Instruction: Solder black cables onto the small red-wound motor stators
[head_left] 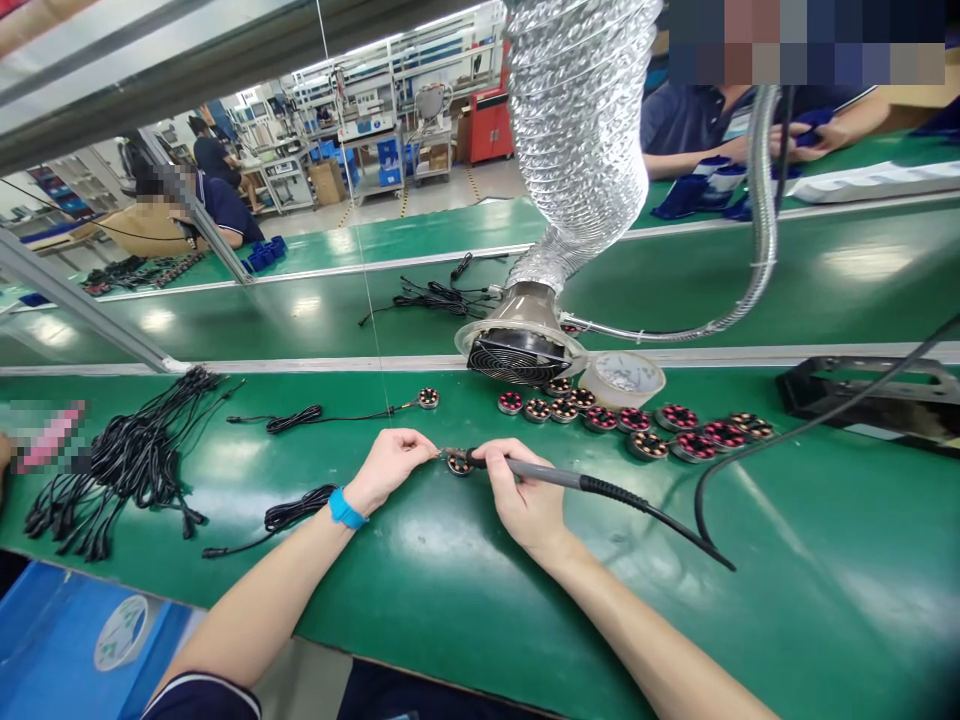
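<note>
My right hand point(523, 495) is wrapped round the grey handle of a soldering iron point(547, 472), whose tip points left over a small round motor stator point(458, 464) on the green bench. At the stator's left edge, my left hand point(397, 460) pinches a thin wire end point(437, 453) close to the iron's tip. A blue band point(346, 509) circles the left wrist. Partly behind that forearm lies a coiled black cable point(300, 507). Further back, another black cable point(296, 416) runs to a second stator point(428, 398). Whether tip and wire touch is too small to tell.
A fume extractor point(517, 355) with a silver duct hangs behind my hands. Several stators point(694, 445) and a round tub point(622, 380) stand to the right, near a black metal holder point(862, 400). A bundle of black cables point(142, 450) lies left. Co-workers sit beyond the bench.
</note>
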